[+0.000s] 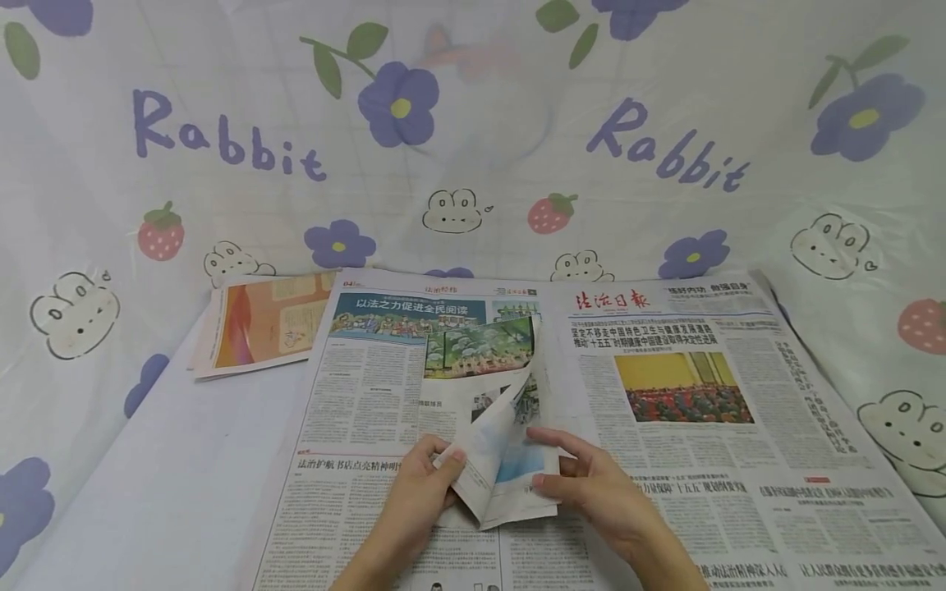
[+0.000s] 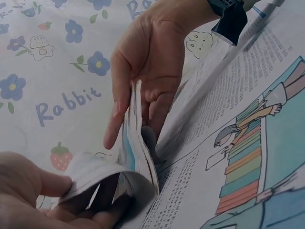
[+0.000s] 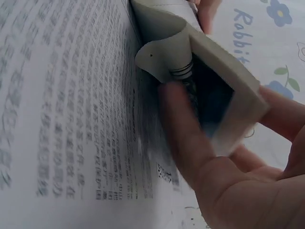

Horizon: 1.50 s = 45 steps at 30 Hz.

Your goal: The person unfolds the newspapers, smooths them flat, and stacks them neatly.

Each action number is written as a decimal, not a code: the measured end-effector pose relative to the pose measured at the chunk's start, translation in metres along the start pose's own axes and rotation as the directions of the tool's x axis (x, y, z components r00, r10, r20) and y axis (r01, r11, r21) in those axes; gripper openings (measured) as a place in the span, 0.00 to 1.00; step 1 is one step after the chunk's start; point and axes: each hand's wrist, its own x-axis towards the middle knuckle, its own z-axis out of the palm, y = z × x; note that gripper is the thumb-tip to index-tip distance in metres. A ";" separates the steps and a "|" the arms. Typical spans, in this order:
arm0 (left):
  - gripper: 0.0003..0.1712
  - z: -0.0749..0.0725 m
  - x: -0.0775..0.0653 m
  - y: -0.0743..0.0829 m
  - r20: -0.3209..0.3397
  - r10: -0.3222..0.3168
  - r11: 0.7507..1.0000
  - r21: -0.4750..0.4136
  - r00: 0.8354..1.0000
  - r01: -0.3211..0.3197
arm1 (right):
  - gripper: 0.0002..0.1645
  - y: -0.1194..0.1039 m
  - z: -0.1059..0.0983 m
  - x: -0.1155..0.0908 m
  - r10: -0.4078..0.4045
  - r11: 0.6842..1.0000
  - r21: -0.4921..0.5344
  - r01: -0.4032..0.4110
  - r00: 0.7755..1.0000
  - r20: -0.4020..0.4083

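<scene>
A small folded piece of newspaper (image 1: 484,447), printed with a green picture and a blue patch, is between both hands above spread newspaper sheets (image 1: 347,410). Its folds gape into a curved pocket, seen in the left wrist view. My left hand (image 1: 417,492) pinches the lower left edge, thumb on top and fingers partly hidden behind the paper. At the lower right edge my right hand (image 1: 609,497) holds the folded paper (image 3: 243,102) between thumb and fingers. That thumb is blurred in the right wrist view.
A newspaper front page (image 1: 672,460) with a red masthead covers the right of the white table (image 1: 185,468). Orange printed paper (image 1: 273,324) lies at the back left. Behind hangs a patterned curtain (image 1: 473,156) with rabbits, flowers and strawberries.
</scene>
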 end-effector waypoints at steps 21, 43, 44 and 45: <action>0.11 0.006 0.002 -0.006 0.118 0.154 0.938 0.293 0.981 -0.183 | 0.21 0.003 0.000 0.000 -0.068 0.990 -0.140 0.027 0.952 -0.297; 0.11 0.006 -0.001 -0.002 -0.078 0.254 0.913 0.347 0.964 -0.213 | 0.19 0.002 -0.005 0.000 -0.045 0.982 -0.185 -0.044 0.891 -0.453; 0.11 0.005 -0.002 -0.002 -0.088 0.256 0.917 0.339 0.963 -0.212 | 0.19 0.002 -0.006 0.001 -0.047 0.982 -0.185 -0.043 0.888 -0.457; 0.11 0.005 -0.003 -0.001 -0.099 0.255 0.919 0.335 0.962 -0.209 | 0.19 0.002 -0.006 0.002 -0.048 0.982 -0.184 -0.043 0.886 -0.462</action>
